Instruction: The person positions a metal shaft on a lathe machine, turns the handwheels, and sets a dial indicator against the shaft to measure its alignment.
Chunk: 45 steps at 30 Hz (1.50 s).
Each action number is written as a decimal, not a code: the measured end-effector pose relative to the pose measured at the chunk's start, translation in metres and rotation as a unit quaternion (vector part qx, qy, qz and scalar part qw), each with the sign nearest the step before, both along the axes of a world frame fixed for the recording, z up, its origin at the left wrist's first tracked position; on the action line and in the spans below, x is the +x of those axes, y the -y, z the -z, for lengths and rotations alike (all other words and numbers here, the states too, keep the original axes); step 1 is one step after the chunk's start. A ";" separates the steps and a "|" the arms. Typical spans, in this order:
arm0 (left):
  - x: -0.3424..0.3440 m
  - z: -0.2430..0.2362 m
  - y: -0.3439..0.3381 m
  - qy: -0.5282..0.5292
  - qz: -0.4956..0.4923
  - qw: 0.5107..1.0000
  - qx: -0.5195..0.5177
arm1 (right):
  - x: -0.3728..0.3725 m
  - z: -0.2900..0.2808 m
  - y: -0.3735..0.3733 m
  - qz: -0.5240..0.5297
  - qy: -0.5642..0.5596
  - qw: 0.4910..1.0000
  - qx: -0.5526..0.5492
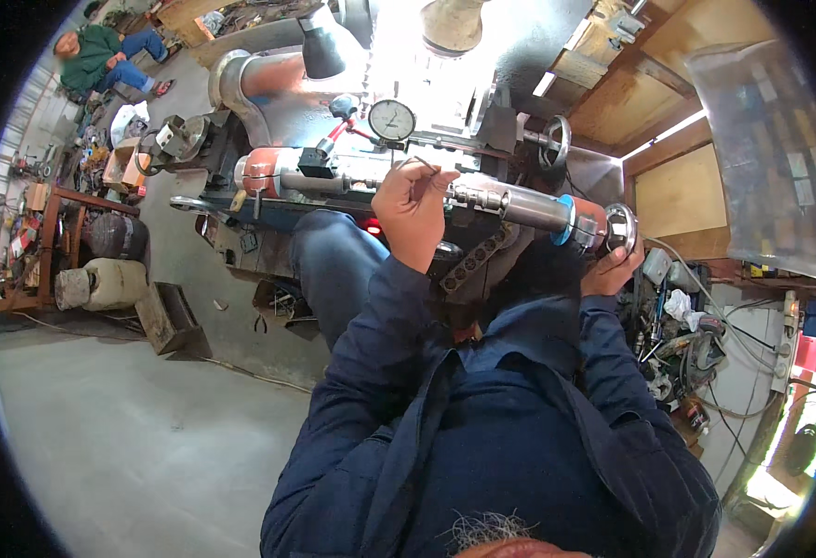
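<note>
Got my L hand (413, 212) curled by a thin rod (427, 166), just below the dial gauge (392, 120); tbh can't tell if it's pinching it. R hand (612, 271) is clamped on the chrome wheel (621, 228), right of the stepped metal shaft (479, 197), which runs behind my L hand. IMO it's a gauge-check step; next move prob calls for steady wheel control.

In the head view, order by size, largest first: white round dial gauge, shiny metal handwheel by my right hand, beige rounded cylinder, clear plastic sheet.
Clear plastic sheet
Beige cylinder
Dial gauge and metal handwheel: too alike to rank
</note>
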State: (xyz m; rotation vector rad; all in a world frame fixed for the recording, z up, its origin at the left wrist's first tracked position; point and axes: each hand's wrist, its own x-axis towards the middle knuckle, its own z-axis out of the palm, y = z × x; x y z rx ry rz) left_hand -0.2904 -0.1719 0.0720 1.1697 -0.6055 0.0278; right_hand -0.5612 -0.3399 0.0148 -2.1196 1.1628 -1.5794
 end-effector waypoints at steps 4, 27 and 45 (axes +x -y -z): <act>0.000 -0.006 -0.002 0.023 0.020 0.999 0.010 | -0.003 0.008 0.002 0.031 -0.025 0.999 -0.016; 0.011 -0.017 -0.006 0.151 0.013 0.978 0.141 | -0.005 -0.098 0.052 -0.006 -0.030 0.999 -0.015; 0.015 -0.025 -0.006 0.163 0.025 0.974 0.156 | 0.027 -0.081 0.106 -0.143 -0.205 0.915 0.316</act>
